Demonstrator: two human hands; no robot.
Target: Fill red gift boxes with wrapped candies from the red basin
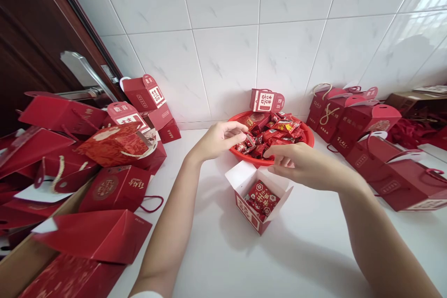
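An open red box (252, 218) with white inner flaps stands on the white table (216, 247), with red patterned packets (262, 198) inside. Behind it sits a red plastic basket (309, 137) full of wrapped sweets (284, 128). My left hand (221, 139) is over the basket's left edge, thumb and fingers pinched on a small wrapped sweet (249, 141). Over the basket's front edge and the box's right flap is my right hand (291, 163), its fingers curled; anything between them is hidden.
Many red gift boxes (115, 186) are piled at the left, some in a cardboard carton. More boxes (366, 125) with cord handles line the right side. One small box (266, 101) stands behind the basket against the tiled wall. A door handle (91, 74) is at upper left.
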